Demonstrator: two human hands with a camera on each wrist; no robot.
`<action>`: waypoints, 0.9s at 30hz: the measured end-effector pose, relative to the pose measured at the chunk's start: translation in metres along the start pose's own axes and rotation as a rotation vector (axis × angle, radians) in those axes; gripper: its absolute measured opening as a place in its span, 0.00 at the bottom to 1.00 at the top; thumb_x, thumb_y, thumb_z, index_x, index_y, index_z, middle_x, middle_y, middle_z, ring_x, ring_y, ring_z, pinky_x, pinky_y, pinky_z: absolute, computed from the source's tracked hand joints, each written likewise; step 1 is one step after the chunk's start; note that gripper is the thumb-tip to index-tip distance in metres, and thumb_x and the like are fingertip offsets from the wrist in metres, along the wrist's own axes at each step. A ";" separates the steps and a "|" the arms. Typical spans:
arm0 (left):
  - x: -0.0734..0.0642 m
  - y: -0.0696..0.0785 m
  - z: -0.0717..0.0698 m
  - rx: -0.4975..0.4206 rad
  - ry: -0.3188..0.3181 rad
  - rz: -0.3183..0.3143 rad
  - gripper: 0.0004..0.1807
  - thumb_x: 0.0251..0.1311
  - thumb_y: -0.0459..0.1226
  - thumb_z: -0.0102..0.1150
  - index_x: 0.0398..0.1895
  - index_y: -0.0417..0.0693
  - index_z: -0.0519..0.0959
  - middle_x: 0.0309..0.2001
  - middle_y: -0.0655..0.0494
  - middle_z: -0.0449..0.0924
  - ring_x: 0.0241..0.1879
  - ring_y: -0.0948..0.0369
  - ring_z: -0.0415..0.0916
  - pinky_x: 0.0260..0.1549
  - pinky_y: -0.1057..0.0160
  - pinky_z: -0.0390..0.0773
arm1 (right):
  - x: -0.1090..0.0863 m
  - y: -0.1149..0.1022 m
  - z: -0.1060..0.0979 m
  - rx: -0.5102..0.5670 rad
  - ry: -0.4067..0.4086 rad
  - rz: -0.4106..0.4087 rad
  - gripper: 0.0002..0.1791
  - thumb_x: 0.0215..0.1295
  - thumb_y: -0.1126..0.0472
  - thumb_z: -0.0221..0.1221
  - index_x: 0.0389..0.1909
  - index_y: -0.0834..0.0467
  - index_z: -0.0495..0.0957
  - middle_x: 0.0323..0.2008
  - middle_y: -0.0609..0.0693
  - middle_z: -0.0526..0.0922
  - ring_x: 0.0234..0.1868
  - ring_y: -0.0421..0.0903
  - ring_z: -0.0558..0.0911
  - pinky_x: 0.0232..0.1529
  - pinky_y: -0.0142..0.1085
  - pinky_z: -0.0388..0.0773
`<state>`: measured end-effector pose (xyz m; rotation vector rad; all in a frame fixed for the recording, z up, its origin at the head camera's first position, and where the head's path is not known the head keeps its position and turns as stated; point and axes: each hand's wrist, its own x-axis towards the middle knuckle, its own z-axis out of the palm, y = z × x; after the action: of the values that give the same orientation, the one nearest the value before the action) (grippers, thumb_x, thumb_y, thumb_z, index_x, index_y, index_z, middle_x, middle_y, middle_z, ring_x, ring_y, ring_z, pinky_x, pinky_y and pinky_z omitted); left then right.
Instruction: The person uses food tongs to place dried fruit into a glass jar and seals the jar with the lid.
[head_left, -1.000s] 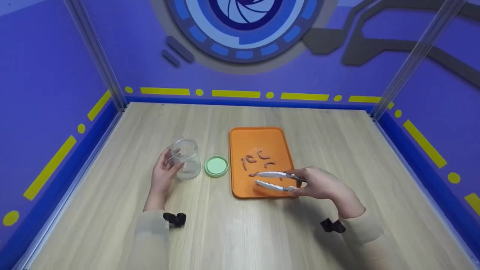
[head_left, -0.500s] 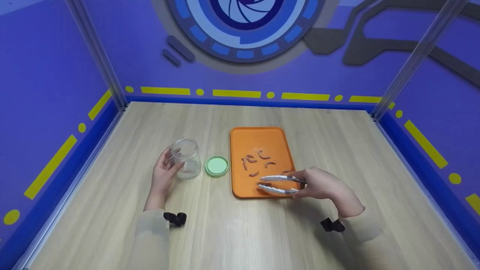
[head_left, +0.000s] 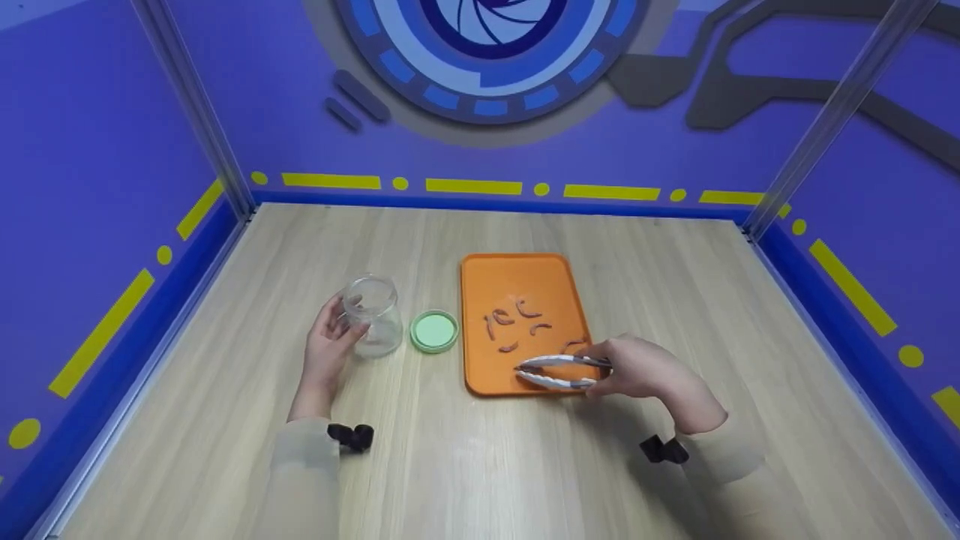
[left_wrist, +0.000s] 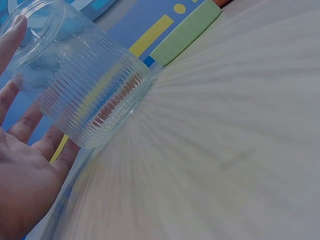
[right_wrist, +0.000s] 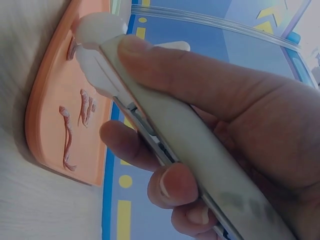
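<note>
Wooden bench [head_left: 420,465]: left hand [head_left: 330,346] held clear jar [head_left: 379,339]; right hand [head_left: 639,367] gripped tongs [right_wrist: 185,132], tips just narrowed over orange tray [head_left: 517,271], probably pinching a brown strip [right_wrist: 71,51].

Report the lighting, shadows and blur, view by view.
Head: pale glare on the near middle of the tabletop, soft shadow beside the right sleeve; left wrist: tabletop grain smeared into streaks, ribs of the glass jar fairly clear; right wrist: hazy, tips of the tongs bleached nearly white.
</note>
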<state>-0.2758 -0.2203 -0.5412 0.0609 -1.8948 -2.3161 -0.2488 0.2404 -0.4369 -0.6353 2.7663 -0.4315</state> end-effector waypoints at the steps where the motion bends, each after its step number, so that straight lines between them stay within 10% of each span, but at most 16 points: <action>1: 0.000 0.000 0.000 0.001 -0.001 0.005 0.40 0.67 0.30 0.64 0.79 0.51 0.58 0.76 0.51 0.65 0.73 0.59 0.65 0.66 0.71 0.76 | 0.000 0.000 0.000 -0.001 0.002 0.002 0.26 0.53 0.58 0.77 0.55 0.55 0.86 0.23 0.43 0.77 0.25 0.41 0.72 0.26 0.32 0.69; 20: 0.001 0.000 0.001 0.047 0.021 0.002 0.39 0.67 0.32 0.65 0.78 0.53 0.60 0.75 0.53 0.67 0.73 0.58 0.65 0.75 0.61 0.69 | 0.001 -0.001 0.002 -0.021 0.020 0.029 0.26 0.54 0.57 0.77 0.55 0.54 0.86 0.25 0.42 0.80 0.27 0.41 0.73 0.27 0.33 0.71; 27: 0.001 0.000 0.001 0.033 0.008 0.012 0.39 0.67 0.30 0.64 0.79 0.50 0.58 0.75 0.49 0.66 0.72 0.59 0.66 0.65 0.72 0.76 | 0.000 -0.001 -0.001 -0.020 0.027 -0.002 0.25 0.56 0.58 0.75 0.57 0.53 0.85 0.24 0.42 0.78 0.25 0.40 0.73 0.26 0.32 0.70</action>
<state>-0.2773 -0.2200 -0.5411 0.0620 -1.9243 -2.2735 -0.2488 0.2400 -0.4356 -0.6417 2.7990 -0.4166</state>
